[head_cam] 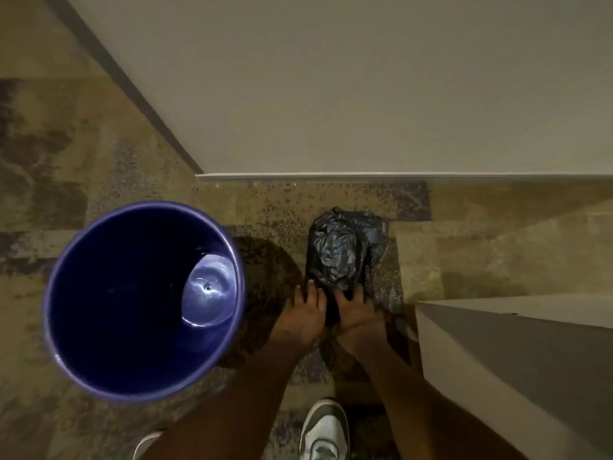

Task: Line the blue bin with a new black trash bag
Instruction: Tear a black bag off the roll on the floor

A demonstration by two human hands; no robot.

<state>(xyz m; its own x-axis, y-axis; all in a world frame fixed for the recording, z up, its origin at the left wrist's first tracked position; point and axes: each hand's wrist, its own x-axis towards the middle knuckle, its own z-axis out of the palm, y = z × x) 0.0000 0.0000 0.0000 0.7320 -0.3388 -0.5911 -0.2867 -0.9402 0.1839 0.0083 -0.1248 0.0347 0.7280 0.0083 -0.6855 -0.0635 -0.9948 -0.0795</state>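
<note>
On my screen, both hands, the left hand (306, 310) and right hand (353, 310), grip the crumpled black bag (341, 250) with curled fingers over the carpet (99, 154), just right of the unlined blue bin (53, 283).

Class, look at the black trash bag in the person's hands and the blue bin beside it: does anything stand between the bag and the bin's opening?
Nothing visible does. Both hands, left and right, grip the crumpled black trash bag. Only bare carpet separates it from the blue bin, whose mouth is open and uncovered.
</note>
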